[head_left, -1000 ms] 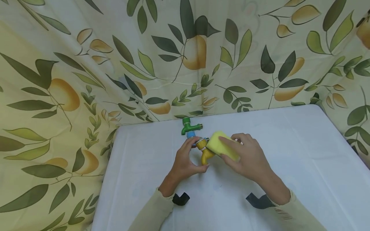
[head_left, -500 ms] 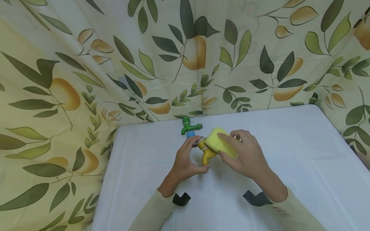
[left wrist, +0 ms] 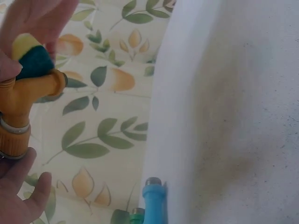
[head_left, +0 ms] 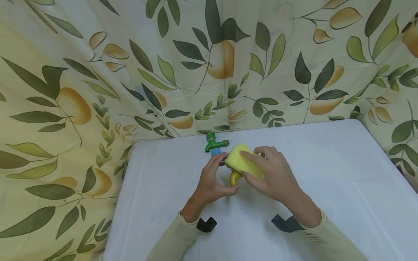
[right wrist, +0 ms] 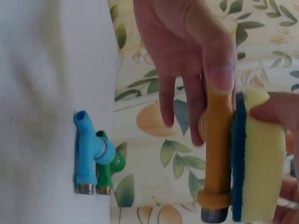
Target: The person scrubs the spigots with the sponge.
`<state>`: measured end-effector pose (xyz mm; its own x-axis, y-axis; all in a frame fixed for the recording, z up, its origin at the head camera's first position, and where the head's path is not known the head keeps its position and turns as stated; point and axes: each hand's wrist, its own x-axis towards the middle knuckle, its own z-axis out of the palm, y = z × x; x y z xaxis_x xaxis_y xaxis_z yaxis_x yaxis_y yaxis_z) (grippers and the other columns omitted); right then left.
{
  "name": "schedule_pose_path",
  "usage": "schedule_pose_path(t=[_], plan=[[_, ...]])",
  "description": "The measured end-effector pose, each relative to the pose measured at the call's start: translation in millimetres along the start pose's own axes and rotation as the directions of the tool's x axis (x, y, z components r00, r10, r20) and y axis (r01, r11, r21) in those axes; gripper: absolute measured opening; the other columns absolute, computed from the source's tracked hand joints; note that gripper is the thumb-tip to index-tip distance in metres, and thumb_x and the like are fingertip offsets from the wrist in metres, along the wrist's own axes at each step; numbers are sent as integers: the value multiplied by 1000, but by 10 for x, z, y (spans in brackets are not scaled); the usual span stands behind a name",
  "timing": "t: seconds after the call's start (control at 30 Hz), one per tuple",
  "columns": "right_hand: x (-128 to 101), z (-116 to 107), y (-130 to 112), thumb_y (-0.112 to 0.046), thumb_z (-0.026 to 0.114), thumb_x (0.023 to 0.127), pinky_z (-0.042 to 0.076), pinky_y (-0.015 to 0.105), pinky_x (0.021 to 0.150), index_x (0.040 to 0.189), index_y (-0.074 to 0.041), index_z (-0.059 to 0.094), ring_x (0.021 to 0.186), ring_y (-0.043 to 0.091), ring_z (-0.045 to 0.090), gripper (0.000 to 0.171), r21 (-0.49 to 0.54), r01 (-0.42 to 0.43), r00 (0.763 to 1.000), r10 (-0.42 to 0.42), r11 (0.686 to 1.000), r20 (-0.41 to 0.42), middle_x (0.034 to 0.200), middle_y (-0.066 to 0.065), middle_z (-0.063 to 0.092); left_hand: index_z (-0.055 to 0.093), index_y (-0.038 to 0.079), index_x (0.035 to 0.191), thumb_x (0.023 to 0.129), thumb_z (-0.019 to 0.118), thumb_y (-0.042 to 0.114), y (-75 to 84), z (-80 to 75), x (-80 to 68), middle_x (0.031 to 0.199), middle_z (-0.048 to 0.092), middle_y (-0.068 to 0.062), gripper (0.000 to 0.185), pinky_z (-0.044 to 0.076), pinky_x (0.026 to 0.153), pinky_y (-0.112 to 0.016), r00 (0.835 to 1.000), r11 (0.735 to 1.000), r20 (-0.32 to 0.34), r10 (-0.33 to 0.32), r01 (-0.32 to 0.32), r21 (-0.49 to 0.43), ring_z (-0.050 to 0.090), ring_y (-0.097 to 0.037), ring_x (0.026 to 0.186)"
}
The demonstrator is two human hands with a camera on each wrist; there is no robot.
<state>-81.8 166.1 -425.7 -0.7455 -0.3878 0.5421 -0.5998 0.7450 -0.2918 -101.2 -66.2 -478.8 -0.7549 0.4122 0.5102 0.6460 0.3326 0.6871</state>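
Observation:
Between thumb and fingertips, my left hand (head_left: 209,183) holds a yellow tap (head_left: 234,178) above the white table. My right hand (head_left: 279,177) grips a yellow sponge (head_left: 243,162), which covers much of the tap in the head view. In the right wrist view, the sponge's dark green scouring side (right wrist: 238,158) lies along the body of the tap (right wrist: 218,149). The left wrist view shows the tap's ridged collar (left wrist: 14,140) by my left fingers, with the sponge's corner (left wrist: 35,60) behind the tap.
A green tap (head_left: 215,142) lies near the back edge of the white table (head_left: 156,166). Just in front of it is a blue tap (right wrist: 86,151), partly hidden by my left hand in the head view. A leaf-patterned curtain (head_left: 183,90) hangs behind the table.
My right hand has slid the sponge leftward along the yellow tap, covering its collar in the head view. The left hand keeps its hold, nearly still.

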Motion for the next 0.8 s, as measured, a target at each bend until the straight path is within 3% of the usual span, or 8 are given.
schedule_pose_path(t=[0.13,0.33,0.53,0.7,0.8], plan=[[-6,-48,-53,-38,80,74,48,43,73,125,-26,73,95,24,60,53,16,67,996,-67,998,52,107,5,64,47,4,146,70,92,21,12,-10,12,142,55,-10,90,54,104,-30,1000,1000,-6,8,-8,5,59,-20,126],[41,-80,-49,-33,80,73,47,43,71,122,-23,74,93,27,58,51,-14,33,999,-33,999,7,105,8,64,48,4,145,69,93,20,10,-24,20,141,56,-10,90,53,105,-29,1000,1000,-19,19,-18,11,60,-20,125],[24,-125,-51,-31,80,70,48,45,72,120,-27,75,93,23,59,51,13,131,989,-132,991,71,107,5,65,46,4,146,67,94,20,28,-32,28,142,55,-9,93,53,106,-30,999,999,1,36,-36,19,60,-19,126],[37,-148,18,-34,78,72,48,43,73,120,-24,74,96,25,58,50,-21,39,999,-38,999,26,108,7,64,47,4,145,68,94,23,53,-37,39,142,54,-9,92,51,107,-28,999,999,13,46,-47,13,59,-18,126],[62,-134,-24,-34,78,76,49,44,74,125,-25,73,98,26,59,50,11,53,998,-53,999,38,110,8,65,47,4,145,69,93,23,59,-35,53,142,54,-10,91,51,107,-27,998,998,14,59,-59,13,59,-18,126]])
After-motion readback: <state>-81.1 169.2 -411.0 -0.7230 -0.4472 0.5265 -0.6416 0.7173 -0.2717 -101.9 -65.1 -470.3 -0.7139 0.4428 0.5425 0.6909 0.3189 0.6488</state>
